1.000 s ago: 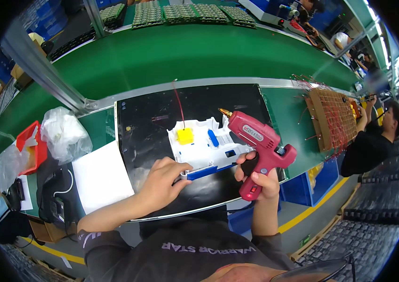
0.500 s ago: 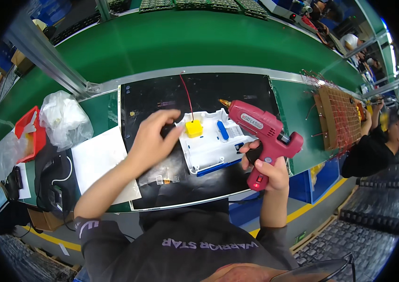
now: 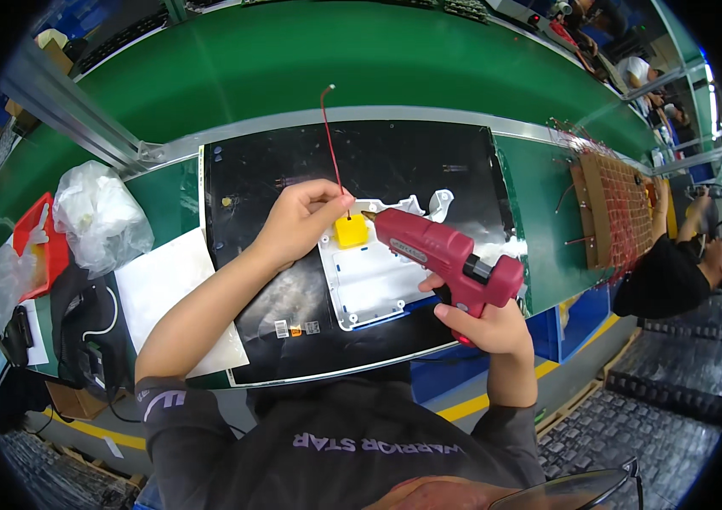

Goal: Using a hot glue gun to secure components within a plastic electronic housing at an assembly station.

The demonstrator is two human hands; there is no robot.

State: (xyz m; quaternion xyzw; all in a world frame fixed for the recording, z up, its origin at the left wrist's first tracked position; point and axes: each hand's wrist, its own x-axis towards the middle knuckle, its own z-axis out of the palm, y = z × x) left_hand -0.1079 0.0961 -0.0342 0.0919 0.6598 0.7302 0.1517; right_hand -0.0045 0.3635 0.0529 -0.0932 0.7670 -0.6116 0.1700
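A white plastic housing (image 3: 369, 285) lies hollow side up, with a yellow block (image 3: 350, 231) near its far left corner. From the block a thin red wire (image 3: 332, 144) rises to a small white plug. My left hand (image 3: 297, 223) pinches this wire just above the block, thumb against forefinger. Wrapped round the grip of a dark red hot glue gun (image 3: 429, 242) is my right hand (image 3: 493, 327). The gun's nozzle points left, its tip close beside the block's upper right; whether they touch I cannot tell. The gun's body covers the right part of the housing.
Under the housing is a black work mat (image 3: 284, 293). White paper (image 3: 170, 293), a clear plastic bag (image 3: 102, 217) and a red bin (image 3: 53, 246) are on the left. A brown box with red wires (image 3: 603, 208) stands at right. Beyond a metal rail runs a green surface (image 3: 293, 64).
My left hand has moved right and closed on the red wire. The glue gun has come down and left, bringing its nozzle from above the housing's far edge to the yellow block.
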